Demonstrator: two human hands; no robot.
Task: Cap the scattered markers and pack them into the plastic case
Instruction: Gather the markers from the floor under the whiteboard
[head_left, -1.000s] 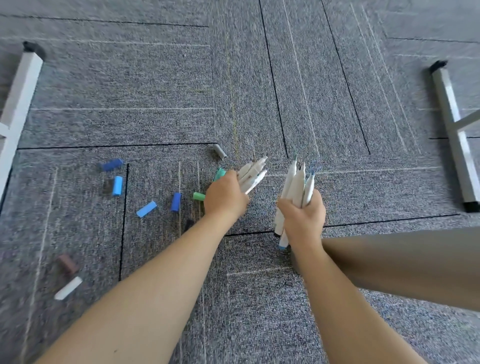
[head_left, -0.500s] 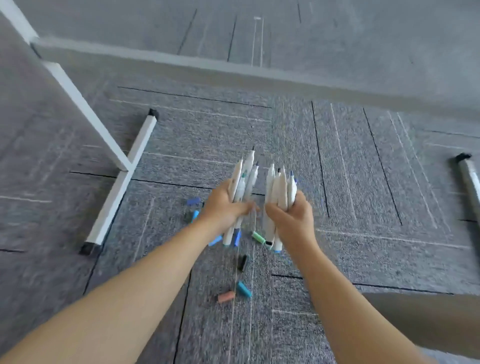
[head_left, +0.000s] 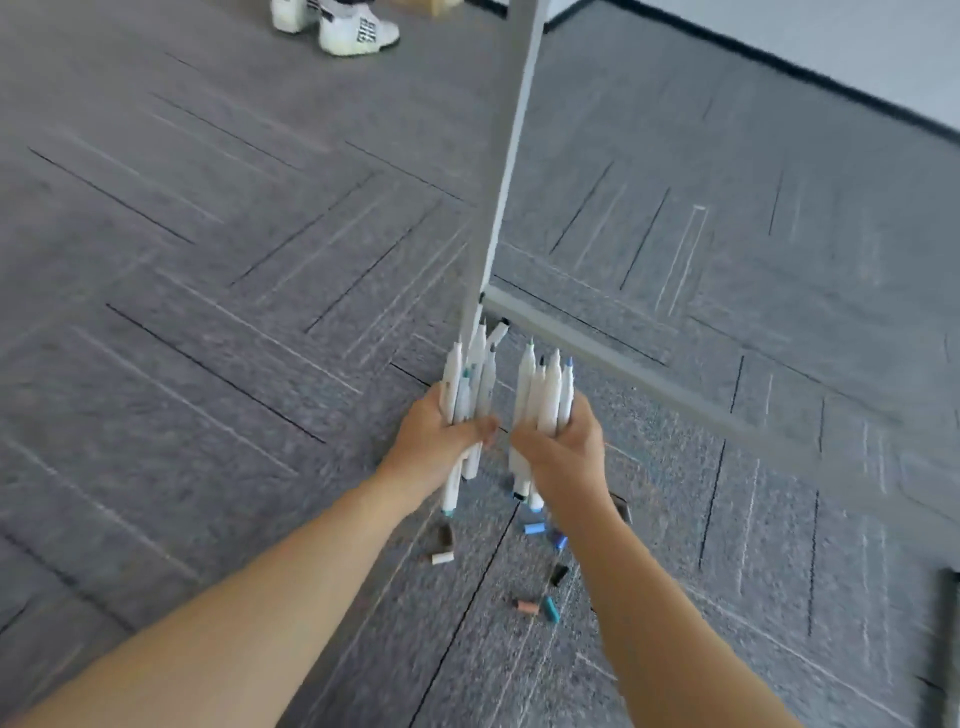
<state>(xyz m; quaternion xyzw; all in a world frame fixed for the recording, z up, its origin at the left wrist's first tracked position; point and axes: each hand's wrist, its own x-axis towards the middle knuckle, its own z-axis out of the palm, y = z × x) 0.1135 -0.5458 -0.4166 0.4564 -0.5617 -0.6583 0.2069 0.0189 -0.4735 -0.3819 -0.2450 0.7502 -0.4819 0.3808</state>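
Left hand (head_left: 441, 434) and right hand (head_left: 563, 441) each fisted on upright markers (head_left: 543, 395), tips up. Caps (head_left: 535, 529) lie on the carpet (head_left: 208, 364) directly below, nearer the right grip. No case in view.

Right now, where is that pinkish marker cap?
The pinkish cap lies on the carpet near bottom centre of the head view, below the right hand, touching a teal cap.

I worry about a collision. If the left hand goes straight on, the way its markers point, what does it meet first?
Probably the white frame leg: the tips of the markers in the left hand overlap its lower end. Depth is unclear, so they may pass in front.
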